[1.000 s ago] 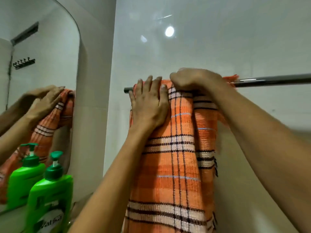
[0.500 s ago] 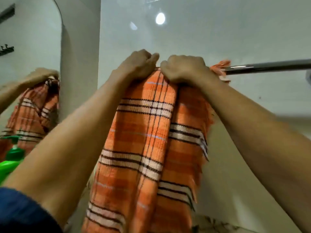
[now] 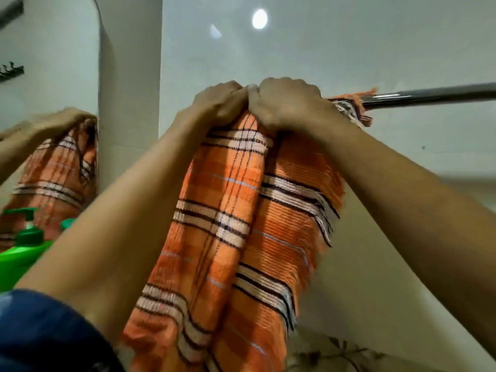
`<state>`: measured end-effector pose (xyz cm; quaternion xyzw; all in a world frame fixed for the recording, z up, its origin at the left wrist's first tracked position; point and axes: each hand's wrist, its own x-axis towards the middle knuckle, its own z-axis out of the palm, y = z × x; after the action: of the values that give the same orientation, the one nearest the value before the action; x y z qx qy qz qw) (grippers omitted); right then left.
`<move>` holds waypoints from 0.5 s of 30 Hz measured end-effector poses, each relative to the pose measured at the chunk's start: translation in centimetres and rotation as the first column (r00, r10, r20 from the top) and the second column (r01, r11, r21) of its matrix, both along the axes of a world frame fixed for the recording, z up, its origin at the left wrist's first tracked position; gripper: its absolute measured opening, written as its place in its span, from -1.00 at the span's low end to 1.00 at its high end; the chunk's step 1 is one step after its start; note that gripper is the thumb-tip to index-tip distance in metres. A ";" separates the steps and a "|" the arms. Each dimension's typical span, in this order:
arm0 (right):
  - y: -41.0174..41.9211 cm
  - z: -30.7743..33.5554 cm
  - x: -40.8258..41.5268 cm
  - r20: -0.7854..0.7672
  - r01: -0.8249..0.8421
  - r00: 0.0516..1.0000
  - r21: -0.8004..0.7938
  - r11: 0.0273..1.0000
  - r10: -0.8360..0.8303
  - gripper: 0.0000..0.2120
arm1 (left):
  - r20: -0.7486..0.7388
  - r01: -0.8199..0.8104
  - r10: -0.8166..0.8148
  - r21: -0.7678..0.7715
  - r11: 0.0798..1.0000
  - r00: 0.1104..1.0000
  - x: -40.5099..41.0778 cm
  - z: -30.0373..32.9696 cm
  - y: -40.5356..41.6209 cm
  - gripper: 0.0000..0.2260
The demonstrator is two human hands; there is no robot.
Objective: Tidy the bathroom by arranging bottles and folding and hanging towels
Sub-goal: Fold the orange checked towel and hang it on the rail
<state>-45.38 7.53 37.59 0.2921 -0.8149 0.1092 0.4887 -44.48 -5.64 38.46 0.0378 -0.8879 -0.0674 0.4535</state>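
Against a pale tiled wall (image 3: 349,49), an orange plaid towel (image 3: 228,210) was gripped at the rail (image 3: 429,95) by left hand (image 3: 217,106) and right hand (image 3: 287,103).

Dim, even light with a round glare spot (image 3: 259,19) on the glossy wall (image 3: 349,49), slight motion blur, apparent wide-angle bending at the edges.

The single camera sits on my head and looks forward and slightly up at the towel rail (image 3: 434,95), close in front of it. My forearms enter from the bottom corners and meet just left of the rail's visible stretch. Left of the rail, a mirror (image 3: 48,63) fills the frame's edge, with the wall behind the rail.
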 end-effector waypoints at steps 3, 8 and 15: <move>0.4 0.8 -0.1 0.232 -0.046 0.973 0.107 0.993 0.020 -0.63 | 0.183 0.063 -0.073 0.058 0.996 0.980 0.2 1.1 0.1 -0.71; 0.8 3.1 0.2 0.427 -0.049 0.904 0.180 0.982 -0.033 -0.57 | 0.031 -0.005 0.003 0.060 0.998 1.000 0.8 0.0 1.1 -0.57; 1.7 -1.4 0.6 -0.134 0.074 0.988 -0.042 0.996 -0.079 -0.55 | -0.503 -0.139 0.051 -0.139 0.980 0.863 2.6 -4.1 4.4 -0.71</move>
<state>-44.75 9.25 36.23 0.2580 -0.7883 0.0852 0.5521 -41.91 -1.24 34.38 0.0239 -0.7409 0.0240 0.6707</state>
